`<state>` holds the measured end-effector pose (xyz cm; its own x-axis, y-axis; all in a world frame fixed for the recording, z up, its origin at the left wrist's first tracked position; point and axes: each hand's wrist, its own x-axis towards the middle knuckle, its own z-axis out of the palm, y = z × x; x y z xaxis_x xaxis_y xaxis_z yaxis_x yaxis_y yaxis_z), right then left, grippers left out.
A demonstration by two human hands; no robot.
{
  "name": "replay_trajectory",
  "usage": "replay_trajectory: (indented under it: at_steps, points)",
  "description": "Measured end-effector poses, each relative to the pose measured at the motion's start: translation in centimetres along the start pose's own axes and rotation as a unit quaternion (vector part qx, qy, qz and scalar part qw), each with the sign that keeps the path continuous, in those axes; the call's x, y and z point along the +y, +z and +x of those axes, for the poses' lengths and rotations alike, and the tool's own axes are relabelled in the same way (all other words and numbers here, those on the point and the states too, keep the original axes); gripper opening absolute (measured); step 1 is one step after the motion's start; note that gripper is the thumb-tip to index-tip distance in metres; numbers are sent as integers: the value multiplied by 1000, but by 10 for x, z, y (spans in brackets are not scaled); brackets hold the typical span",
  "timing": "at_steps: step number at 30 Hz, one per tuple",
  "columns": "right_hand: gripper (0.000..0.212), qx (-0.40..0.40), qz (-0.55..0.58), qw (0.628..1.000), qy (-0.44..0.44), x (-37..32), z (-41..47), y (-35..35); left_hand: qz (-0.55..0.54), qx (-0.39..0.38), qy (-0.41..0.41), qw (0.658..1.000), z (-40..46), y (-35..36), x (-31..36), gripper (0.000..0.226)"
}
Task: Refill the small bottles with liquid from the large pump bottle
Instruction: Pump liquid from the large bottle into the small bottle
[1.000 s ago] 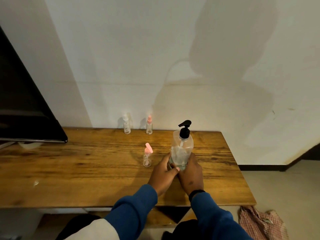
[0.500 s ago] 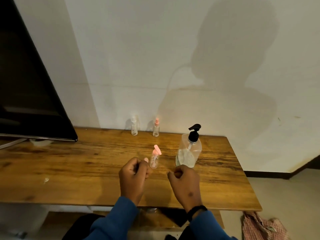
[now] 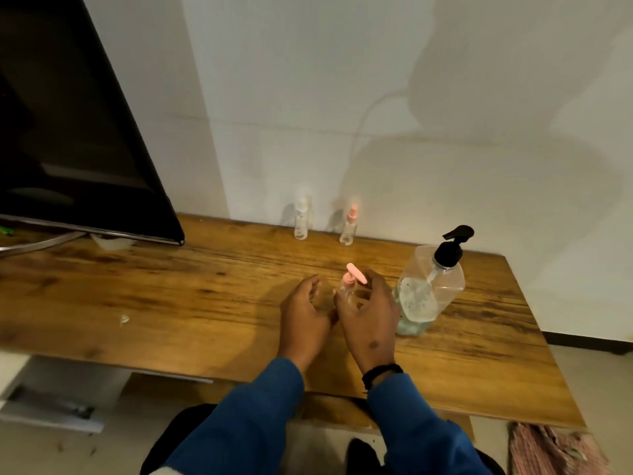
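Note:
A small clear bottle with a pink pump top (image 3: 350,282) stands mid-table on the wooden table (image 3: 171,296). My right hand (image 3: 370,317) curls its thumb and fingers round this bottle's body, hiding most of it. Just to the left, my left hand (image 3: 305,313) hovers with loosely bent fingers and holds nothing. The large clear pump bottle (image 3: 431,289) with a black pump stands free right of my right hand, holding some liquid at its bottom. Two more small bottles stand by the wall: a white-topped one (image 3: 301,219) and a pink-topped one (image 3: 349,224).
A dark TV screen (image 3: 68,132) on a stand fills the table's left rear. A small white scrap (image 3: 124,318) lies on the table's left front. A checked cloth (image 3: 555,447) lies on the floor at the lower right. The table's right edge is near the large bottle.
Both hands let go of the large pump bottle, drew back, then moved forward to the small pink-topped bottle. My right hand now wraps it. The view shifted right.

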<state>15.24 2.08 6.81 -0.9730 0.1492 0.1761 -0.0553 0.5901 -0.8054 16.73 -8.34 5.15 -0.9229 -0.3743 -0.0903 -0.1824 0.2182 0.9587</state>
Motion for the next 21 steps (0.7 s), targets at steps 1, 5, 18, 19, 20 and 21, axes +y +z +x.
replay_trajectory:
  at_steps: [1,5,18,19,20,21]
  points:
    - [55,1,0,1000,-4,2,1,1,7,-4,10,1000,3,3,0,58]
    - [32,0,-7,1000,3,8,7,3,46,-7,48,998,16,15,-6,45]
    - [27,15,-4,1000,5,14,12,13,58,4,90,994,20,24,-13,21]
    - [28,14,-5,1000,3,15,12,13,58,4,91,994,20,25,-13,22]
    - [29,13,-6,1000,3,15,12,13,59,5,92,994,20,25,-13,22]
    - [29,12,-6,1000,4,15,12,13,60,5,93,994,19,25,-13,22]
